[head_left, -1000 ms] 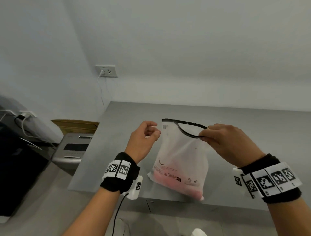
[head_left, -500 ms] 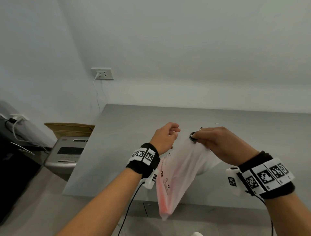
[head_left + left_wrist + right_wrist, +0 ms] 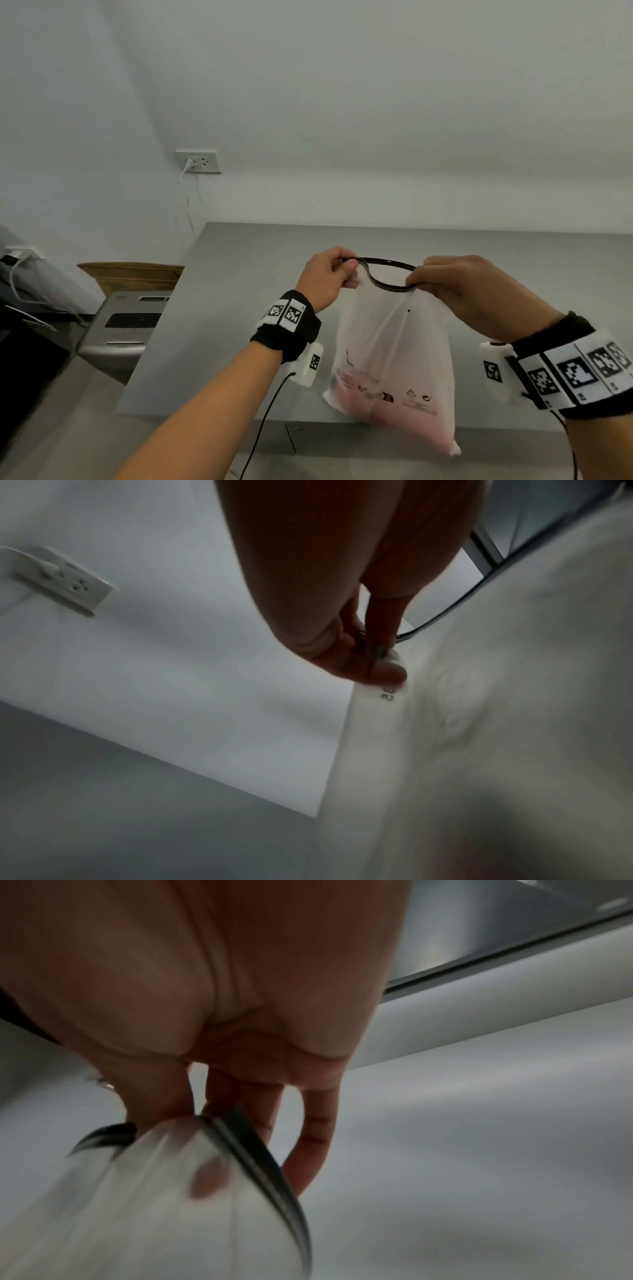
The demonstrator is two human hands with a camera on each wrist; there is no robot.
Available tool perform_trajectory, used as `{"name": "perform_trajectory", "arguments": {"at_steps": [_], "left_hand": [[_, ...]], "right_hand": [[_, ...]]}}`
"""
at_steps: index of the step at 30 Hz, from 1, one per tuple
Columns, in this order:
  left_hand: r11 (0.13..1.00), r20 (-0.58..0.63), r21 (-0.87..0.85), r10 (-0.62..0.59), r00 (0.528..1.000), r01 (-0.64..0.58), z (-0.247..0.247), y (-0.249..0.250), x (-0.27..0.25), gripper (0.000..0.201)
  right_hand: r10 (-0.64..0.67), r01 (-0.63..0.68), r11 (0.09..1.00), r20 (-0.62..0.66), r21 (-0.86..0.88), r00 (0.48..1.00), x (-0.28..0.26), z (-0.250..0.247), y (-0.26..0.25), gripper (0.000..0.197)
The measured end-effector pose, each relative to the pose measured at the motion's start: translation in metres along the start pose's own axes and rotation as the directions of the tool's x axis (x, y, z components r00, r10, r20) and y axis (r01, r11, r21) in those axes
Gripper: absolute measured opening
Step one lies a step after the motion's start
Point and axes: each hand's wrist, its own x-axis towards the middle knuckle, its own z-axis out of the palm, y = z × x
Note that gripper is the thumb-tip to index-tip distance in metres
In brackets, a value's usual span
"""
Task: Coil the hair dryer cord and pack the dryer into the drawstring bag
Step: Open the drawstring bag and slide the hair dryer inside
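A translucent white bag (image 3: 394, 349) with a black rim (image 3: 387, 263) hangs above the front edge of the grey table (image 3: 239, 308). A pink shape (image 3: 394, 421) shows through its bottom; I cannot make out more of it. My left hand (image 3: 347, 270) pinches the rim's left end and my right hand (image 3: 416, 279) pinches its right end, so the mouth is held apart. The left wrist view shows the left hand (image 3: 373, 653) pinching the rim (image 3: 479, 588) by the bag (image 3: 496, 696). In the right wrist view the right hand (image 3: 205, 1112) grips the rim (image 3: 274, 1164) and bag (image 3: 154, 1204).
A wall socket (image 3: 198, 161) with a white plug and cable is at the back left. Left of the table stand a cardboard box (image 3: 133, 274) and a silver appliance (image 3: 126, 322). Cables trail from both wrist cameras.
The hands have moved apart and the bag's bunched mouth has spread open. The bag, slanted half a second ago, now hangs straight. The left hand has taken hold of the rim.
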Motion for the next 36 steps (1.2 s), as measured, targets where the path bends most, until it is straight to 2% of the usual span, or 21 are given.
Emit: {"name": "perform_trajectory", "arguments": {"at_steps": [3,5,7,9,11,13,15,17,19,22,28,34,36], "left_hand": [[1.0,-0.139,-0.018,-0.007,0.99,0.004,-0.023,0.004,-0.011,0.01],[1.0,-0.147,0.008,0.021,0.989,-0.02,-0.029,0.012,-0.023,0.008],[0.997,-0.122,0.055,0.053,0.991,-0.047,-0.027,0.02,-0.036,0.007],[0.994,-0.104,0.082,0.078,0.991,-0.069,-0.022,0.022,-0.047,0.01],[0.993,-0.115,0.086,0.087,0.99,-0.077,-0.021,0.022,-0.052,0.014],[0.995,-0.145,0.077,0.074,0.987,-0.063,-0.022,0.022,-0.056,0.015],[0.995,-0.169,0.072,0.075,0.983,-0.063,-0.022,0.022,-0.059,0.014],[0.987,-0.184,0.134,0.11,0.977,-0.086,-0.022,0.023,-0.062,0.01],[0.978,-0.205,0.184,0.132,0.97,-0.095,-0.024,0.021,-0.063,0.008],[0.987,-0.228,0.136,0.11,0.967,-0.08,-0.029,0.019,-0.065,0.012],[0.993,-0.256,0.099,0.09,0.962,-0.066,-0.028,0.02,-0.066,0.017],[0.981,-0.26,0.182,0.118,0.958,-0.072,-0.015,0.025,-0.067,0.015],[0.984,-0.277,0.163,0.111,0.954,-0.067,-0.012,0.026,-0.066,0.014]], "right_hand": [[0.184,-0.185,0.982,-0.029,-0.044,0.983,-0.013,-0.007,0.027,0.014],[0.336,-0.333,0.938,0.016,-0.093,0.942,-0.018,-0.007,0.04,0.011],[0.473,-0.457,0.877,0.104,-0.146,0.875,-0.016,-0.004,0.041,0.006],[0.555,-0.52,0.822,0.127,-0.232,0.822,-0.01,-0.001,0.031,0.007],[0.512,-0.479,0.826,0.038,-0.297,0.858,0.0,0.006,0.018,0.023],[0.386,-0.381,0.896,-0.024,-0.227,0.922,0.016,0.016,-0.004,0.036],[0.256,-0.255,0.959,-0.007,-0.122,0.967,0.034,0.033,-0.03,0.041],[0.155,-0.152,0.983,0.019,-0.103,0.988,0.049,0.058,-0.052,0.039],[0.11,-0.108,0.987,0.017,-0.123,0.994,0.06,0.078,-0.065,0.027],[0.103,-0.106,0.979,-0.027,-0.172,0.994,0.07,0.088,-0.068,0.015],[0.054,-0.064,0.979,-0.056,-0.195,0.997,0.074,0.09,-0.062,0.009],[0.031,-0.052,0.973,-0.095,-0.225,0.995,0.067,0.086,-0.053,0.019],[0.034,-0.059,0.969,-0.106,-0.24,0.994,0.063,0.084,-0.047,0.019]]}}
